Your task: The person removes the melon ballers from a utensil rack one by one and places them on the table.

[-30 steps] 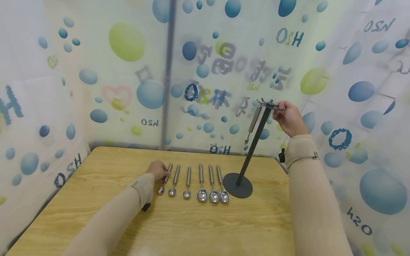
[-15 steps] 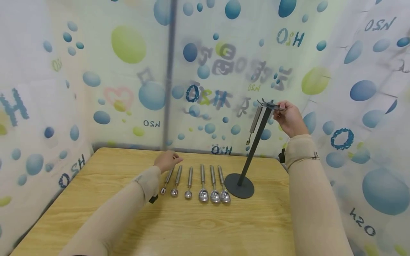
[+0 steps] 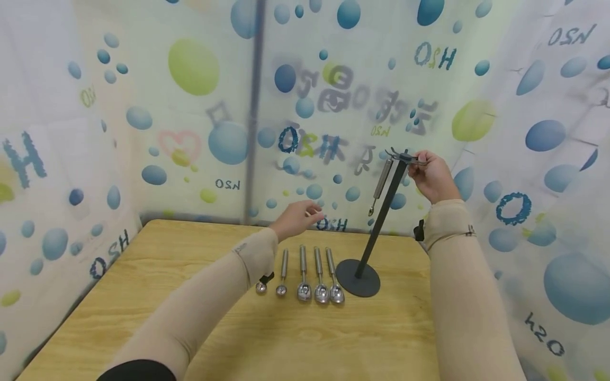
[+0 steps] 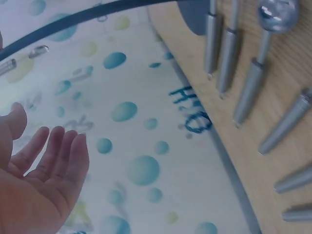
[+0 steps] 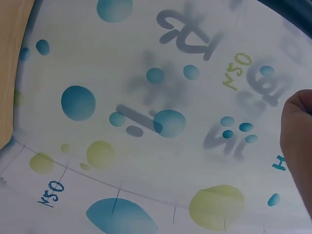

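Note:
My left hand (image 3: 297,218) is raised over the far edge of the table, fingers loosely bent, holding nothing; the left wrist view also shows this hand (image 4: 48,180) with a bare palm. At the top of a dark grey stand (image 3: 381,214), my right hand (image 3: 431,177) pinches one of the hooks (image 3: 419,160). From a hook on the left side hangs a small-headed metal scoop (image 3: 381,182). Several steel scoops lie in a row on the table, among them a large oval-bowled scoop (image 3: 304,291) and a small round baller (image 3: 281,290). My left sleeve covers the leftmost ones.
The stand's round base (image 3: 358,286) rests on the wooden table (image 3: 310,344), right of the scoops. Behind the table hangs a curtain (image 3: 190,121) printed with bubbles. A similar sheet (image 3: 538,211) borders the right side.
My left hand has let go of the leftmost scoop, risen and moved right toward the stand, leaving that scoop on the table. My right hand has kept its place at the hooks.

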